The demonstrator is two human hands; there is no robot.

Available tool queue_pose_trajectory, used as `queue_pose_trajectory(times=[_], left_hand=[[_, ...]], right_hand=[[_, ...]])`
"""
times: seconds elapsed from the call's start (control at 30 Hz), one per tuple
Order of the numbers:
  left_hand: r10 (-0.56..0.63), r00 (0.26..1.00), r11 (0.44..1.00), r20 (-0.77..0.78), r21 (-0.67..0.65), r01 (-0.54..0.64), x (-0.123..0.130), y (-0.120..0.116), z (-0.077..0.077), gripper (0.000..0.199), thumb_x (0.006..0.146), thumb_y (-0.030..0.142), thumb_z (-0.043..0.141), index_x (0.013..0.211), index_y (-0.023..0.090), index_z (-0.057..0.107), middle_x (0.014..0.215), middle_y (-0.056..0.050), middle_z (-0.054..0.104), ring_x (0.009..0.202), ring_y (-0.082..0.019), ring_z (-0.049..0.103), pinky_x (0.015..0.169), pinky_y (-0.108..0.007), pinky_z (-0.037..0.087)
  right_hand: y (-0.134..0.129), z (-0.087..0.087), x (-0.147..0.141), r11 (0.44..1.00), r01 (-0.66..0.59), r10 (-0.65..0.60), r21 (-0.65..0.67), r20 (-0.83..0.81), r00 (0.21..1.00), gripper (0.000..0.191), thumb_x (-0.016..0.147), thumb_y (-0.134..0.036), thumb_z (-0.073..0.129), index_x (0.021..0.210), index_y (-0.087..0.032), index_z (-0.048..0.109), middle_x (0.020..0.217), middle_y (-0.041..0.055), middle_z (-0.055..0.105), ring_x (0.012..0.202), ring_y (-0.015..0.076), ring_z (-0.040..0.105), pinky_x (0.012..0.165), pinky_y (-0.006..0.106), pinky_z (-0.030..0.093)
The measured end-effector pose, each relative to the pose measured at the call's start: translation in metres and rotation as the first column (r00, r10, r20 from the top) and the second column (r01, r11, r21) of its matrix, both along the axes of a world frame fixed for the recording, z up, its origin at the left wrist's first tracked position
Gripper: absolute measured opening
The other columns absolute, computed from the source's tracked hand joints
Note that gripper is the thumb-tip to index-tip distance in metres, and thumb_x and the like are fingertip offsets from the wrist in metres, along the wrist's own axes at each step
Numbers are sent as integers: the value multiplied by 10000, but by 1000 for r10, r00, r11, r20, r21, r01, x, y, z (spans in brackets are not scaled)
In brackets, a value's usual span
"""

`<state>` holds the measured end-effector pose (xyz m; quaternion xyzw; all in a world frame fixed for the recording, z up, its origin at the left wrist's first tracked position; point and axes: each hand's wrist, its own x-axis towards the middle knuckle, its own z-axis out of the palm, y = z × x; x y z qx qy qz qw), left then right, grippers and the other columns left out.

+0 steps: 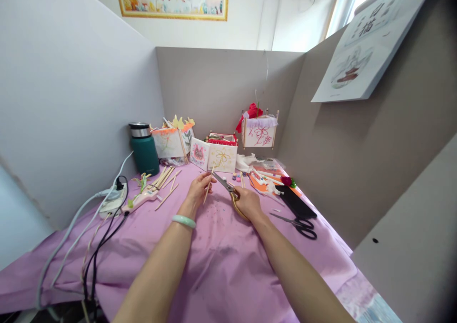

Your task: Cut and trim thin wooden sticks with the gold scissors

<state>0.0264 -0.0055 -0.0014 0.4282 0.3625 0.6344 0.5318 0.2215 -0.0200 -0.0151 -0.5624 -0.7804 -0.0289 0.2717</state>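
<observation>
Above the middle of the table, my left hand (200, 190) pinches a thin wooden stick (207, 193) that stands tilted. A pale green bangle (183, 221) circles that wrist. My right hand (247, 202) is wrapped round the gold handles of a pair of scissors (224, 183). Their grey blades point up and left, with the tip close to the stick near my left fingers. I cannot tell whether the blades touch the stick. More wooden sticks (164, 176) lie in a loose bunch to the left, by a pink glue gun (143, 198).
A green bottle (145, 151), decorated paper boxes (167, 143) and drawn cards (222, 157) stand at the back. A flower-drawn hanging box (260, 133) is at back right. Black scissors (300, 225) and a black phone (294, 202) lie right. Cables run from a power strip (112, 200).
</observation>
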Motion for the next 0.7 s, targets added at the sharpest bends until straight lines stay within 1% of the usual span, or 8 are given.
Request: queue_pose_trajectory(times=[0.07, 0.13, 0.23, 0.33, 0.4, 0.5, 0.57, 0.7], left_hand=[[-8, 998, 1000, -54, -10, 8, 2, -1, 0, 445, 672, 392, 707, 1017, 132, 598, 764, -35, 641, 533, -79, 516, 479, -213, 448], [-37, 991, 999, -132, -11, 36, 4, -3, 0, 447, 680, 400, 698, 1019, 121, 611, 772, -45, 647, 545, -88, 533, 498, -229, 459], [-71, 971, 997, -227, -7, 71, 7, -5, 1, 428, 687, 376, 683, 1010, 101, 623, 674, -14, 621, 457, -73, 489, 460, -225, 423], [-61, 975, 998, -214, 5, 63, 7, -4, 1, 408, 708, 381, 643, 996, 94, 613, 589, 23, 573, 383, -59, 422, 416, -219, 382], [-48, 980, 999, -194, 12, 51, 7, -2, 0, 369, 707, 377, 626, 960, 110, 602, 561, 36, 556, 364, -58, 399, 406, -217, 376], [-27, 976, 999, -218, 25, 33, 6, 0, 0, 242, 696, 356, 609, 799, 141, 574, 526, 39, 544, 351, -59, 384, 399, -216, 374], [-13, 971, 999, -238, 31, 21, 6, -1, 0, 191, 685, 335, 601, 702, 154, 543, 499, 40, 528, 352, -62, 388, 396, -211, 369], [8, 967, 999, -255, 40, 2, 8, -4, 3, 159, 666, 298, 586, 627, 168, 503, 447, 66, 452, 335, -51, 331, 363, -195, 312]], right_hand=[[1, 1, 0, 999, 40, -39, 10, -51, 998, 237, 878, -367, 457, 982, -275, 649, 861, -2, 695, 771, 156, 612, 620, 240, 330], [2, 3, 1, 998, 67, -66, 12, -92, 994, 240, 886, -357, 447, 994, -275, 645, 862, -8, 696, 774, 154, 613, 616, 240, 331], [0, 5, 1, 996, 89, -88, 8, -93, 992, 235, 890, -344, 441, 979, -265, 643, 872, -2, 692, 786, 159, 612, 618, 245, 333], [-1, 5, 0, 992, 126, -126, 6, -56, 990, 256, 886, -356, 451, 1050, -256, 620, 931, 28, 672, 829, 175, 606, 645, 253, 350], [-2, 3, -1, 992, 125, -125, 4, -17, 992, 283, 881, -360, 460, 1103, -250, 597, 966, 51, 654, 870, 187, 597, 672, 258, 363], [-3, 1, -2, 995, 98, -99, 28, 43, 994, 296, 883, -365, 455, 1115, -239, 587, 977, 72, 636, 909, 206, 582, 721, 276, 373], [-4, 1, -4, 993, 105, -109, 51, 74, 991, 312, 885, -371, 448, 1130, -229, 579, 984, 83, 629, 915, 219, 575, 751, 296, 375], [-5, 2, -7, 985, 159, -166, 63, 122, 979, 376, 886, -367, 444, 1207, -201, 546, 1061, 122, 607, 962, 245, 556, 796, 334, 374]])
